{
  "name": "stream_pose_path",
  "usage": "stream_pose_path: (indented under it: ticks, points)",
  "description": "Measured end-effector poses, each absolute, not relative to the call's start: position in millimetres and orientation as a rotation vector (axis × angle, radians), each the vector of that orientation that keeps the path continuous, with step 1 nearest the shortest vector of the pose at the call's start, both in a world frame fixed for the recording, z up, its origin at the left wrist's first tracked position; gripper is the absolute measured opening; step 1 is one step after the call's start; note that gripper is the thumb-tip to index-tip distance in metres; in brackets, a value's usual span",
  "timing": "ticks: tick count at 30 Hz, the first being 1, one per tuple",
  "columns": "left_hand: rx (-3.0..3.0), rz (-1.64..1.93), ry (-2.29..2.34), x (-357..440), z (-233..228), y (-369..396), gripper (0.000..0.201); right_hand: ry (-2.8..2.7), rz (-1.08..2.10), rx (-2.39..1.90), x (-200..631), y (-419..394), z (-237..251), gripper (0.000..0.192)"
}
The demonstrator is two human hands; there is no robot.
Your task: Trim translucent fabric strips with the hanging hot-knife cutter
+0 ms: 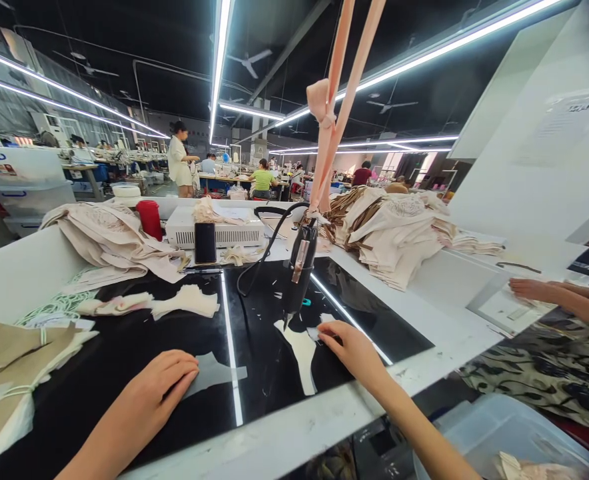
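My left hand [154, 393] lies flat on the glossy black worktop [124, 353], its fingertips pressing the edge of a thin grey cut piece [214, 373]. My right hand [352, 350] pinches a small pale scrap [314, 333] at the top of a cream cut fabric piece [302, 353]. Just above it hangs a black hot-tip cutting tool [299, 273], tip down, suspended from pink fabric straps [332, 107]. Its black cord loops back over the worktop.
Cream fabric stacks [389, 233] sit at the right, more pieces [104, 240] and tied bundles [14, 353] at the left. A white control box [214, 230], a dark phone [205, 242] and a red cup [149, 219] stand behind. Another person's hand [539, 290] rests at the right.
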State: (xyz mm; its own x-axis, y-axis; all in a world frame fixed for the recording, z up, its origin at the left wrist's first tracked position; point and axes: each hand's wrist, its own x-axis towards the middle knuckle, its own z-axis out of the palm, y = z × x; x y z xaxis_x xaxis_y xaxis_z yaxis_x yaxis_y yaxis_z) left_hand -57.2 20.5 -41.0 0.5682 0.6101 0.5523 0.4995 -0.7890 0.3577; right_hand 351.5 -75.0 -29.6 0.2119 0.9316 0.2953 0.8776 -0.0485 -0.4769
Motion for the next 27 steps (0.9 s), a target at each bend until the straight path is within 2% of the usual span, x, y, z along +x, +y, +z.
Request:
stream_pose_path:
  ticks: [7, 14, 27]
  points:
    - [2.644, 0.978, 0.967, -59, -47, 24, 0.038, -1.733, 0.055, -1.924, 349, -72, -36, 0.02]
    - [2.662, 1.024, 0.952, -57, -40, 21, 0.042, -1.606, 0.17, -1.873, 352, -71, -37, 0.024]
    - [2.679, 1.012, 0.947, -58, -47, 25, 0.04, -0.829, 0.429, -1.536, 391, -72, -22, 0.026]
